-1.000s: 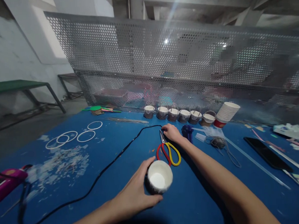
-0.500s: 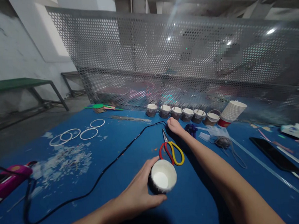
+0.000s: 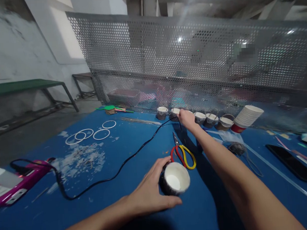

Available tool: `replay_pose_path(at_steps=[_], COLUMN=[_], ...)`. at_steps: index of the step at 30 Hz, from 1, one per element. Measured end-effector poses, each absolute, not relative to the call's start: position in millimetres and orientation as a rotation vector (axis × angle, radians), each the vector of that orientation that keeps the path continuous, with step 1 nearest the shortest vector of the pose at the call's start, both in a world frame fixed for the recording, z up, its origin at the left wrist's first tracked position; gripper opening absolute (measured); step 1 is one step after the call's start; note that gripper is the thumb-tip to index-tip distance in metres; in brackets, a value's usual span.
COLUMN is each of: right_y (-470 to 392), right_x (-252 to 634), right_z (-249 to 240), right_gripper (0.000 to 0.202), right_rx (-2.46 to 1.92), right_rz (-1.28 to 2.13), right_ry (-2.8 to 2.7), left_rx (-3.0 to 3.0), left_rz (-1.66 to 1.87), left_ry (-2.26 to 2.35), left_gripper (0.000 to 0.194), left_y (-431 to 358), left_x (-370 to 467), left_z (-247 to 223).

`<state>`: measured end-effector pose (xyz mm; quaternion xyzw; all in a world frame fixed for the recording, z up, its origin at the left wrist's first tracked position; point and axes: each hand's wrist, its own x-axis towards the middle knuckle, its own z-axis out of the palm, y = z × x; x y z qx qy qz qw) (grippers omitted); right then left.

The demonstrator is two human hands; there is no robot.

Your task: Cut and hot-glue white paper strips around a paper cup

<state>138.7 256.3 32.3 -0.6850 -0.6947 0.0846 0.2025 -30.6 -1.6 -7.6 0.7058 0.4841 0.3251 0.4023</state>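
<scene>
My left hand (image 3: pixel 154 189) curls around a small white-lined cup (image 3: pixel 176 178) with a dark outside, which stands upright near the table's front. Farther out, my right hand (image 3: pixel 186 118) is closed on a black cable (image 3: pixel 130 160), close in front of the row of small buckets. A short end of the cable hangs below my fingers. Between my hands lie scissors (image 3: pixel 182 152) with one red and one yellow handle, their tips pointing away from me. The cable runs left across the blue table to a magenta device (image 3: pixel 31 179).
Several dark-sided white buckets (image 3: pixel 162 112) line the back by a perforated metal screen (image 3: pixel 151 54). A stack of paper cups (image 3: pixel 249 117) leans at their right. White rings (image 3: pixel 101 134) and scraps (image 3: pixel 85 162) lie left; a grey yarn ball (image 3: pixel 236 148) and black phone (image 3: pixel 285 160) lie right.
My right hand has risen slightly, lifting the cable's end off the table. The whole view has shifted, showing more of the magenta device. My left hand stays around the cup.
</scene>
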Motion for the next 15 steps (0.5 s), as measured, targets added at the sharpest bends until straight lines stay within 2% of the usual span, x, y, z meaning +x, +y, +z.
replay_pose_path(at_steps=[2,7,12,15], right_y=[257.2,264.9,257.4,244.3], right_x=[132.2,115.5,107.0,102.0], right_z=[38.0,51.5,59.0,60.3], right_gripper=[0.033,0.033,0.034,0.034], right_rx=[-1.879,-1.794,-1.667,-1.573], right_rz=[0.312,0.602,0.916,1.071], right_ry=[-1.962,-1.911,-1.836,-1.821], left_rx=[1.796,1.783,1.656,1.547], left_rz=[0.887,1.03,1.109,1.169], left_ry=[1.157,1.045,1.217,1.314], left_gripper=[0.089,0.063,0.042,0.036], left_y=[1.1,10.1,17.0,25.0], left_x=[-35.3,-44.0,-43.1,-44.4], left_z=[-8.9,-8.4,-2.7,-2.5])
